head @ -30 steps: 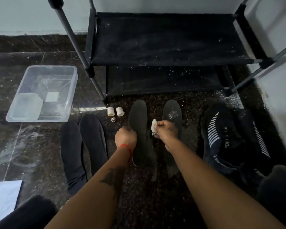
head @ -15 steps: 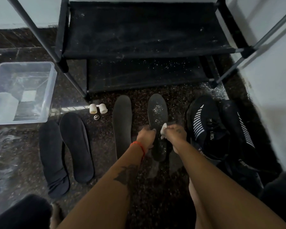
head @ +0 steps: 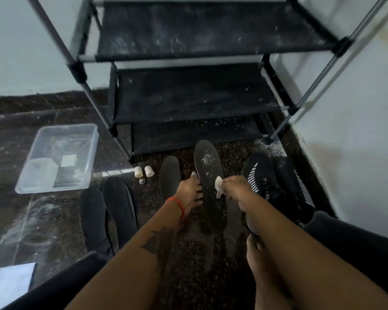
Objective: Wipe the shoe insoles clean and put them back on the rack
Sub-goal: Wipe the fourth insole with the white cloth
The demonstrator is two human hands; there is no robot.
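**A:** What's on the left from where you sit?

**B:** A clear plastic tub point(head: 56, 158) on the dark stone floor point(head: 31, 211), then two dark insoles point(head: 108, 211) lying side by side, touching. Nearer the rack's front leg stand two small white caps point(head: 144, 171), and a third insole point(head: 169, 177) lies just right of them.

**A:** And the one I'm working on?

**B:** The dusty insole point(head: 208, 175) is in the middle, toe pointing at the shoe rack point(head: 188, 57), with white specks over its forepart. My left hand point(head: 188, 193) holds its left edge, fingers point(head: 198, 194) curled onto the surface. My right hand point(head: 235, 190) pinches a small white wipe point(head: 218, 183) against the insole's right edge.

**A:** How will it handle?

**B:** I judge it light, thin and floppy, so it would bend if lifted by one end. I'd pin it near the middle while wiping and carry it supported along its length. The fabric face looks grippy, not slippery.

**A:** Room to move?

**B:** Tight on the right: black sneakers point(head: 262, 182) sit just beside the insole, and the wall point(head: 356, 153) is close behind them. Straight ahead, the rack's lower shelves look open, but its poles and front rails are edges to clear. The floor to the left offers the freest swing.
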